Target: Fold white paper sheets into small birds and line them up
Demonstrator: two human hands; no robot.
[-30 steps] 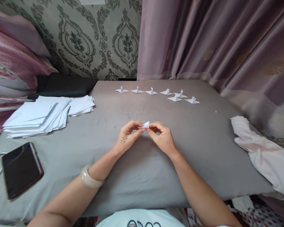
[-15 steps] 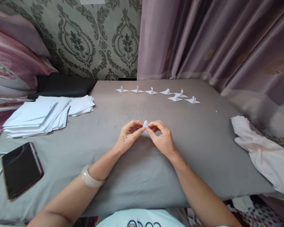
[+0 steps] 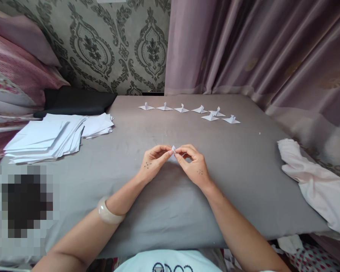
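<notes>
So both hands are busy with one tiny bit of folded white paper, pinched right between them out over the middle of the table. The left hand has it between thumb and fingers on one side, and the right hand has the same sort of pinch on the other, so the fingertips almost meet. A small pointy tip pokes up between them; the rest is mostly hidden by fingers, and I can't tell if the lower edge touches the gray cloth. Each hand has a little cluster of dark dots on the back, and there's a pale bangle on the left forearm.

Further back sit seven folded paper figures, wings spread flat with a bit standing up in the middle: five in a rough line, two slightly nearer at the right end. Over on the left there's a big messy paper stack with a smaller pile right beside it, and a black folded item just behind. Nearer on that side, a dark object is pixelated out. A crumpled pale cloth lies along the right edge, near the purple curtain.
</notes>
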